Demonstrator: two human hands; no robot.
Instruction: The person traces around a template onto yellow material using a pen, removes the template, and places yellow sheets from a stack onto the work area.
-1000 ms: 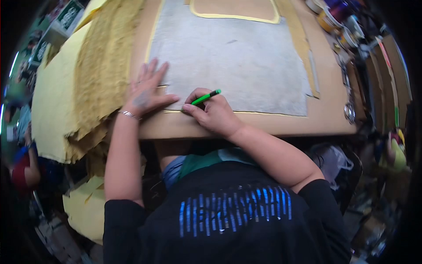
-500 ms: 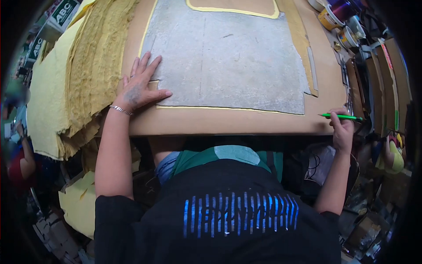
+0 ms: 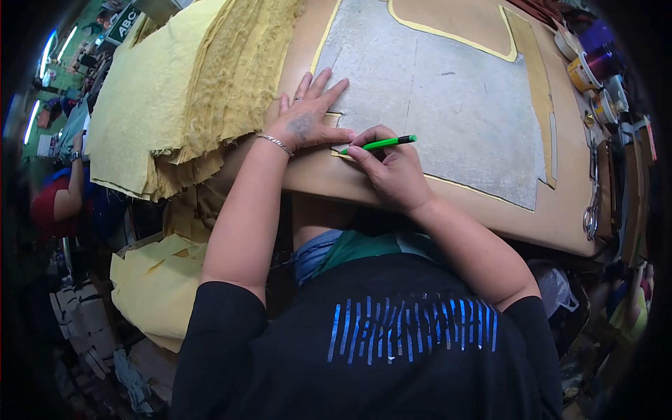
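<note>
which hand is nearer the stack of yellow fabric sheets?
Left. The left hand lies flat on the grey template, right beside the stack of yellow fabric sheets. The right hand, gripping the green pen, sits farther away.

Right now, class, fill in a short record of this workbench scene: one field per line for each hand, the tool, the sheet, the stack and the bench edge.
Left hand: flat, fingers spread, pressing on the grey sheet's near left corner
Right hand: gripping a green pen, tip at the sheet's near edge
Green pen: lying nearly level, pointing left
Grey sheet: flat on the wooden table, yellow layer showing beneath its edges
Yellow stack: piled left of the sheet, overhanging the table
Right edge: tins, scissors
</note>
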